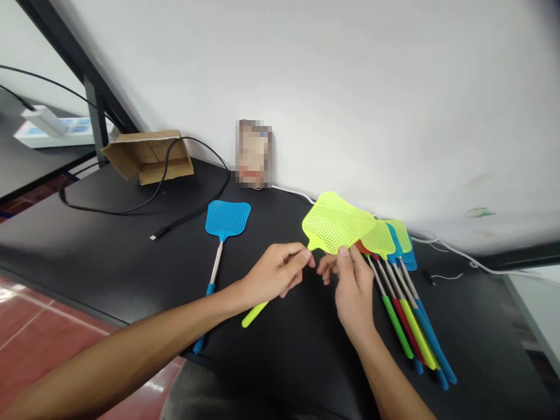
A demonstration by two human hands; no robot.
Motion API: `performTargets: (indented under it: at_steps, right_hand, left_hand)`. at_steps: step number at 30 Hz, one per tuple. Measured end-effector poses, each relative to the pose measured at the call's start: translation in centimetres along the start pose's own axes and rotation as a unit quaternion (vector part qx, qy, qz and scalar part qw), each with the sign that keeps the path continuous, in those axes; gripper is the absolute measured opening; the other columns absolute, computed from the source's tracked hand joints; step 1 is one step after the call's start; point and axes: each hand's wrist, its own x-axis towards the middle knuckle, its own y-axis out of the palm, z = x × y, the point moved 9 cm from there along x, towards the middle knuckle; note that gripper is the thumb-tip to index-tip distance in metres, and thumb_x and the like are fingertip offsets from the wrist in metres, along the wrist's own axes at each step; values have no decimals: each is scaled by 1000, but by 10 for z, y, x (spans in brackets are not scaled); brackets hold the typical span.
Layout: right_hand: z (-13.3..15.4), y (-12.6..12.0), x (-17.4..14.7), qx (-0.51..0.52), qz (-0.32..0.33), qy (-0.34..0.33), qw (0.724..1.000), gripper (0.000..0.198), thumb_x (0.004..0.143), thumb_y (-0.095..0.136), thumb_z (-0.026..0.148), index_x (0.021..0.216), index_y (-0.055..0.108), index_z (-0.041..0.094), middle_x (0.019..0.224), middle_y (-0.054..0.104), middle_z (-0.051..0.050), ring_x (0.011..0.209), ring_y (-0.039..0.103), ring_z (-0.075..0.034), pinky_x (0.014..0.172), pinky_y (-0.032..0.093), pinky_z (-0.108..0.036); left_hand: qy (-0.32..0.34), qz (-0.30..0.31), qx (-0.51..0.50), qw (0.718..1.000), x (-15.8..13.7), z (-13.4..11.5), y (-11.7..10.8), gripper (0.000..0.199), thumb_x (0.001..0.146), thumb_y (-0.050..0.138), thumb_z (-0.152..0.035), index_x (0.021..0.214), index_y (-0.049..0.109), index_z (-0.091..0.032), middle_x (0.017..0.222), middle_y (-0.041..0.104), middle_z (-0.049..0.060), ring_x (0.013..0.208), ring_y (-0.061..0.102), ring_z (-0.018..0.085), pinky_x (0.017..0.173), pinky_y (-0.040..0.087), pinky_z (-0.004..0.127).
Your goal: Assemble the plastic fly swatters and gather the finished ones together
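Above the black table, a yellow fly swatter (335,221) is held between both hands. My left hand (280,268) is closed around its shaft just below the head, and the yellow handle end sticks out under the wrist. With thumb and fingers, my right hand (352,283) pinches the lower edge of the perforated head. A blue fly swatter (227,219) lies on the table left of my left hand, its handle partly behind my forearm. Several more fly swatters (405,309), with green, red, yellow and blue handles, lie overlapping to the right of my right hand.
An open cardboard box (153,156) sits at the back left, with a black cable (135,210) looping before it. A blurred-out upright item (252,154) leans at the white wall (332,87). A white cable (481,266) runs along the table's back edge. A power strip (61,131) stands far left.
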Motion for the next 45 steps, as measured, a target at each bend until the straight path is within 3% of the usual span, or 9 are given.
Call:
performTargets:
  at_steps: [6, 12, 18, 23, 27, 31, 35, 42, 45]
  right_hand:
    - [-5, 31, -10, -89, 114, 14, 989, 28, 103, 53, 47, 109, 64, 22, 92, 70, -4, 75, 64, -16, 66, 49, -28]
    - [-1, 67, -28, 25, 255, 24, 966, 32, 100, 60, 41, 127, 56, 23, 99, 71, -4, 92, 67, -18, 85, 53, -33]
    - [-4, 58, -26, 21, 208, 30, 977, 19, 102, 56, 37, 114, 52, 23, 79, 62, 2, 73, 60, -15, 67, 47, -27]
    - [16, 29, -16, -158, 134, -26, 978, 20, 103, 46, 34, 113, 59, 22, 84, 66, -1, 72, 61, -17, 68, 46, -29]
    - [29, -30, -23, -344, 16, -20, 939, 28, 100, 50, 40, 119, 61, 23, 94, 74, -6, 79, 70, -23, 69, 46, -32]
    - [33, -113, -36, -570, -140, 26, 809, 29, 97, 50, 42, 110, 64, 20, 91, 76, -12, 73, 70, -30, 64, 41, -36]
    - [21, -146, -31, -691, -111, 23, 713, 28, 98, 45, 32, 107, 65, 16, 91, 74, -14, 82, 69, -32, 67, 39, -37]
    - [-9, -160, -15, -707, -61, 71, 701, 24, 98, 45, 33, 97, 66, 21, 97, 71, -8, 82, 65, -27, 68, 37, -36]
    - [-2, -153, -16, -704, -88, 31, 704, 28, 97, 47, 35, 102, 69, 18, 98, 70, -12, 86, 64, -30, 70, 40, -38]
  left_hand:
    - [81, -133, -80, 985, -2, -15, -29, 27, 96, 65, -37, 88, 76, -14, 80, 69, 4, 74, 62, 13, 69, 48, 24]
    - [74, -179, -146, 970, -5, -8, -40, 28, 93, 70, -46, 97, 82, -21, 90, 62, 3, 69, 51, 10, 58, 40, 24]
    - [75, -168, -132, 974, 1, -8, -38, 28, 90, 74, -44, 97, 82, -18, 87, 70, 5, 79, 56, 14, 73, 44, 28]
    - [73, -77, -63, 992, 7, -15, -31, 35, 95, 67, -44, 79, 77, -15, 71, 62, 2, 71, 52, 14, 71, 41, 28]
    - [52, 22, 37, 998, 7, -14, -13, 34, 98, 60, -39, 81, 77, -15, 69, 64, 2, 70, 58, 14, 68, 42, 26]
    - [40, 42, 80, 995, 3, -9, -3, 32, 99, 56, -37, 102, 80, -15, 74, 68, 3, 71, 63, 14, 65, 43, 24]
    - [46, 65, 93, 992, -1, -6, 7, 32, 100, 55, -36, 100, 79, -14, 76, 69, 3, 72, 64, 14, 66, 46, 24]
    - [64, 62, 121, 989, -2, -13, 5, 32, 100, 54, -35, 99, 78, -14, 78, 70, 3, 70, 61, 13, 63, 44, 23]
    - [79, 55, 123, 988, -4, -15, 4, 31, 100, 53, -33, 99, 78, -15, 79, 71, 3, 70, 62, 13, 62, 43, 23]
